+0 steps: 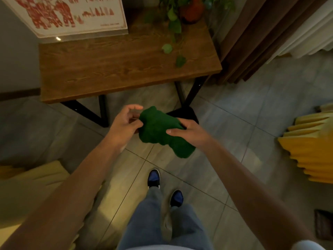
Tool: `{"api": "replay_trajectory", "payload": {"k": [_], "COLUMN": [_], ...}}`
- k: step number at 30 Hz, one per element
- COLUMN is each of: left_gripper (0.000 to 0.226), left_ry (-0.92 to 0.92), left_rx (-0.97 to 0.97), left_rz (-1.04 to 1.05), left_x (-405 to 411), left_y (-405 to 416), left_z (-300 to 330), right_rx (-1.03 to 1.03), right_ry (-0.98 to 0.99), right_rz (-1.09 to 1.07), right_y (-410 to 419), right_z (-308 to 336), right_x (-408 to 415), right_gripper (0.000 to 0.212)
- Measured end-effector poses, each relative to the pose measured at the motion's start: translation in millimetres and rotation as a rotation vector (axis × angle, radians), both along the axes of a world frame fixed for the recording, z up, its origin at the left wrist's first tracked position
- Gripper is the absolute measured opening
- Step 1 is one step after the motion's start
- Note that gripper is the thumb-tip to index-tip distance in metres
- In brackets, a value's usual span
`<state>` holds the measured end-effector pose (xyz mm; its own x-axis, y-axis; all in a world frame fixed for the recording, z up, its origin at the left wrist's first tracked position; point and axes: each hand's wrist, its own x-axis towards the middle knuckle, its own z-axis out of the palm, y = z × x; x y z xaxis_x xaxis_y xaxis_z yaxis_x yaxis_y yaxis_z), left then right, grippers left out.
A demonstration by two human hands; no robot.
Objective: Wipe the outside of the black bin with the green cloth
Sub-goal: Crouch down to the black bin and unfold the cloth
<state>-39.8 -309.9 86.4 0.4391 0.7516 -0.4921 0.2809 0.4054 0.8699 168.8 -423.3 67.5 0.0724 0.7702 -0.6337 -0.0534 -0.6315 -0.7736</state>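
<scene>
I hold the green cloth (162,130) in front of me above the tiled floor. My left hand (125,123) pinches its left edge with curled fingers. My right hand (187,131) grips its right side, thumb on top. The cloth's lower end hangs loose below my right hand. The black bin (187,112) stands on the floor under the table's right end; the cloth and my right hand cover most of it, and only its dark top right part shows.
A wooden table (126,69) with black legs stands ahead, bearing a framed red picture (72,15) and a potted plant (191,9). Brown curtains (252,42) hang at the right. Yellow cushions (310,150) lie right, a pale seat (36,186) left. My shoes (153,177) are below.
</scene>
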Motion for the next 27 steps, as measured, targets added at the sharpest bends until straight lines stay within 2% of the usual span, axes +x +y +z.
{"api": "replay_trajectory", "payload": {"k": [8, 13, 17, 23, 27], "left_gripper": [0.037, 0.033, 0.022, 0.023, 0.030], "left_ry": [0.056, 0.094, 0.123, 0.203, 0.130], "left_rx": [-0.129, -0.163, -0.200, -0.139, -0.303], "left_rz": [0.063, 0.112, 0.204, 0.117, 0.015], "left_x": [15.0, 25.3, 32.7, 46.2, 57.6], "left_y": [-40.0, -75.6, -102.4, -103.5, -70.6], "left_z": [-75.8, -120.8, -159.2, -214.2, -259.5], "right_rx": [-0.070, -0.082, -0.048, -0.066, -0.070], "right_ry": [0.061, 0.181, 0.186, 0.230, 0.263], "right_rz": [-0.149, -0.209, -0.217, -0.248, -0.277], "right_y": [-38.4, -67.2, -79.1, -87.3, -65.8], "right_z": [-64.0, -109.1, -138.6, -188.8, -235.2], "right_x": [9.8, 10.0, 9.2, 17.1, 26.9], "right_gripper": [0.020, 0.022, 0.028, 0.032, 0.031]}}
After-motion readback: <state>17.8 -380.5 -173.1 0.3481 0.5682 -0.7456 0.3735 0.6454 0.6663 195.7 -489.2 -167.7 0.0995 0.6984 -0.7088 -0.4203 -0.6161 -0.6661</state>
